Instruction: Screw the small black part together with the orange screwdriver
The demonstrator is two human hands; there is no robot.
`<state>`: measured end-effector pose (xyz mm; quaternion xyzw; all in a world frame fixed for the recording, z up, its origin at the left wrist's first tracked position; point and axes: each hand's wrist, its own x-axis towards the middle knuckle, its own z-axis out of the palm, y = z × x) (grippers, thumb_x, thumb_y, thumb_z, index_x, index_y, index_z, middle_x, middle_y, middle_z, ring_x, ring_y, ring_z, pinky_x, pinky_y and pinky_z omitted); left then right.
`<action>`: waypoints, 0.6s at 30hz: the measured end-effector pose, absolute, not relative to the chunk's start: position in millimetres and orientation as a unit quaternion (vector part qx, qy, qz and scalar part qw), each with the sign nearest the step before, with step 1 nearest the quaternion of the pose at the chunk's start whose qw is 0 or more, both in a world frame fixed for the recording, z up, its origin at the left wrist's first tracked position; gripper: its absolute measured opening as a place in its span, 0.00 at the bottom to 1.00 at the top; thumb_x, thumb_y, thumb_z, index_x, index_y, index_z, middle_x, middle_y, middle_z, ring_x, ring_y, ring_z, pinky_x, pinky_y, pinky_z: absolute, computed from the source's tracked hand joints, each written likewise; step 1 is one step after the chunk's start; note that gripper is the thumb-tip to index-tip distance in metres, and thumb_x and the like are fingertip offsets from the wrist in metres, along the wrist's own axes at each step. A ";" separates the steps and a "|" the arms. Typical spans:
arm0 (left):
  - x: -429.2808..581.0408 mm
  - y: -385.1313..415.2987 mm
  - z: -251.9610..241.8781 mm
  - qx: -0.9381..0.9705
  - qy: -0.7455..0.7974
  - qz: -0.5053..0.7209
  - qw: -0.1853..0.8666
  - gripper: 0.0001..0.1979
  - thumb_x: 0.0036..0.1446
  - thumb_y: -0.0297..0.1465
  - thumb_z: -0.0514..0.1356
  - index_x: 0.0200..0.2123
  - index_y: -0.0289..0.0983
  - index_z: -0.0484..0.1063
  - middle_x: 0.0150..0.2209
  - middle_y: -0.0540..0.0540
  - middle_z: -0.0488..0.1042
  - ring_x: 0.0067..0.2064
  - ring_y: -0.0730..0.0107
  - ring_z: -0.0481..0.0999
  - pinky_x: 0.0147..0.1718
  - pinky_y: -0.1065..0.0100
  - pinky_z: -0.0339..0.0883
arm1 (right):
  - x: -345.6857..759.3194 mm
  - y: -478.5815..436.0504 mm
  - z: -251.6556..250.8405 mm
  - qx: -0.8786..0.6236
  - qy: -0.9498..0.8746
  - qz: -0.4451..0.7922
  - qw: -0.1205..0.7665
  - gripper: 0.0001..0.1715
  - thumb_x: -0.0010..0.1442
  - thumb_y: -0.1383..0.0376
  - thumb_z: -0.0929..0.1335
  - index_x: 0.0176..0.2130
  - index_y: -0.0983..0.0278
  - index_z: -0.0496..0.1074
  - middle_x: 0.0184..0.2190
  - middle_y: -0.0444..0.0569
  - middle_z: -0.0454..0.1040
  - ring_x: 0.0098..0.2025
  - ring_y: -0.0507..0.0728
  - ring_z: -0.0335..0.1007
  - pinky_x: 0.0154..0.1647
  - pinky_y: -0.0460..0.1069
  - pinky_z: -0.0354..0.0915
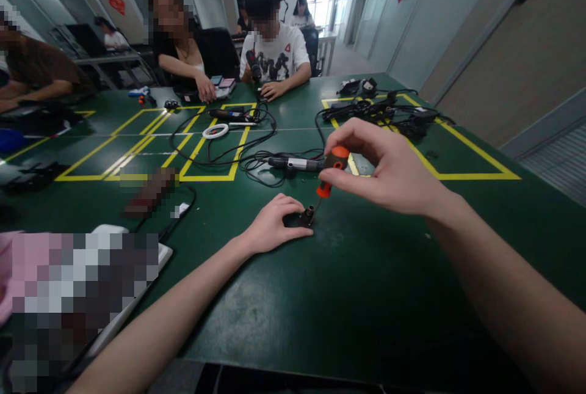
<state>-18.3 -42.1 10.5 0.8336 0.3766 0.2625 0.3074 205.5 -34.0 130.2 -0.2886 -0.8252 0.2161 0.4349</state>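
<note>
The right hand [389, 168] hovered above the green tabletop [357, 284], its fingers [359, 130] pinched narrowly round the orange handle of a screwdriver [333, 165], whose shaft slanted down toward a small black part [300, 219]. That part lay on the tabletop under the left hand [270, 226], whose curled fingers closed on it from the side and pressed it down. A tangle of black cables [256, 162] lay just behind.
</note>
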 end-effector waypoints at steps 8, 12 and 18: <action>-18.7 -42.6 11.1 0.821 0.394 0.263 0.319 0.24 0.54 0.42 0.72 0.51 0.36 0.78 0.47 0.42 0.78 0.50 0.59 0.73 0.55 0.58 0.65 | 200.6 -44.9 133.5 -0.228 -0.848 0.260 0.401 0.19 0.64 0.71 0.68 0.54 0.62 0.75 0.48 0.51 0.79 0.47 0.59 0.76 0.48 0.53 0.72; -21.2 -42.5 13.2 0.782 0.388 0.307 0.378 0.29 0.54 0.39 0.70 0.58 0.36 0.74 0.48 0.43 0.79 0.48 0.62 0.75 0.50 0.62 0.68 | 196.2 -44.1 128.1 -0.227 -0.831 0.285 0.421 0.13 0.64 0.71 0.66 0.47 0.63 0.74 0.41 0.49 0.77 0.40 0.57 0.74 0.44 0.54 0.71; -23.1 -39.5 12.1 0.726 0.353 0.358 0.469 0.17 0.63 0.33 0.59 0.52 0.34 0.79 0.48 0.42 0.82 0.49 0.63 0.79 0.53 0.64 0.68 | 188.0 -44.4 127.7 -0.237 -0.796 0.280 0.482 0.04 0.66 0.65 0.70 0.38 0.62 0.78 0.36 0.47 0.76 0.36 0.54 0.71 0.37 0.49 0.68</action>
